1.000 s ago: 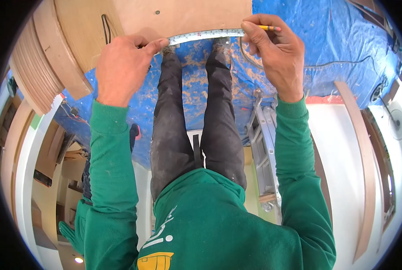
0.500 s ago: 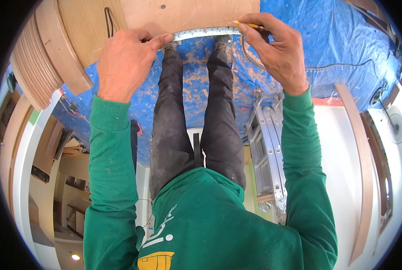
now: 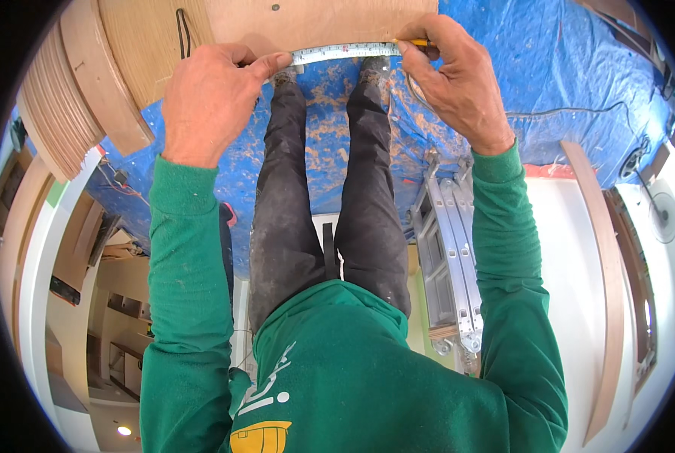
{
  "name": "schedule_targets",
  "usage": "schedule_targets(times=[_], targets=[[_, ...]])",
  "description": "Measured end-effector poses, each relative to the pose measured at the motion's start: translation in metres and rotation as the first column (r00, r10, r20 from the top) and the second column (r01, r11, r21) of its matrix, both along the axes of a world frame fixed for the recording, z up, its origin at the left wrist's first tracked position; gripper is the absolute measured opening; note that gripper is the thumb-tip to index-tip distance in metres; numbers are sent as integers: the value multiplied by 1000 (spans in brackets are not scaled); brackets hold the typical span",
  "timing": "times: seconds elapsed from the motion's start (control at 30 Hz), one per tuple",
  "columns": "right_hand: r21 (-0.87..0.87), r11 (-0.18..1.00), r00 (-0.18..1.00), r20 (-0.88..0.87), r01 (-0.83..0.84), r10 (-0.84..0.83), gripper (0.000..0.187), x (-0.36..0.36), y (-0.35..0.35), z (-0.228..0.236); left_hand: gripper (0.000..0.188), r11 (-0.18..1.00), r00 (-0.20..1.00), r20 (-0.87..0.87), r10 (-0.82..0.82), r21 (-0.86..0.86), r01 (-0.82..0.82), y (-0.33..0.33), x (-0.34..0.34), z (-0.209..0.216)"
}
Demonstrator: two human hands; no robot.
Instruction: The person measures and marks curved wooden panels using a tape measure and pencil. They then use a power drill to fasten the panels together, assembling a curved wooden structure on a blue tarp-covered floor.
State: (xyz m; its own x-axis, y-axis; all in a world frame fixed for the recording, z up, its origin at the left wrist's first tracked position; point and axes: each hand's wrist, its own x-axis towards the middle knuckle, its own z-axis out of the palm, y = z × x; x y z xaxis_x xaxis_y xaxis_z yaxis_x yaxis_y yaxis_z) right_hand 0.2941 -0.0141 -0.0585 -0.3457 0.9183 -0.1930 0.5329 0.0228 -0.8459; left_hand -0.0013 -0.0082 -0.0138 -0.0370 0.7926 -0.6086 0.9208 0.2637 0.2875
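Note:
A white tape measure blade stretches along the near edge of a pale plywood board. At its left end, my left hand is closed, thumb and index finger pinched on the blade by the board's edge. My right hand is at the other end, thumb and index fingertips close to the blade. Tucked in that right hand is a yellow pencil, mostly covered by the fingers. Whether the right fingertips also pinch the blade, I cannot tell.
Blue sheeting strewn with sawdust covers the floor under my feet. A folded aluminium ladder stands at the right, near a long wooden strip. Stacked curved wooden pieces lie at the left. A dark cable crosses the sheeting.
My right hand has shifted slightly left and up, its fingers now covering the pencil tip that showed before. The left hand stays pinched on the blade.

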Motion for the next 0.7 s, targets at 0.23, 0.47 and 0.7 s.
schedule_targets(times=[0.23, 0.47, 0.7], targets=[[44, 999, 1000, 10, -8, 8, 17, -2, 0, -1, 62, 1000, 1000, 15, -4, 11, 4, 0, -1, 0], [50, 999, 1000, 18, -15, 14, 17, -2, 0, -2, 60, 1000, 1000, 20, -19, 25, 18, 0, 0, 1], [43, 999, 1000, 9, -11, 10, 17, -3, 0, -2, 60, 1000, 1000, 15, 8, -9, -8, -1, -1, 0]])
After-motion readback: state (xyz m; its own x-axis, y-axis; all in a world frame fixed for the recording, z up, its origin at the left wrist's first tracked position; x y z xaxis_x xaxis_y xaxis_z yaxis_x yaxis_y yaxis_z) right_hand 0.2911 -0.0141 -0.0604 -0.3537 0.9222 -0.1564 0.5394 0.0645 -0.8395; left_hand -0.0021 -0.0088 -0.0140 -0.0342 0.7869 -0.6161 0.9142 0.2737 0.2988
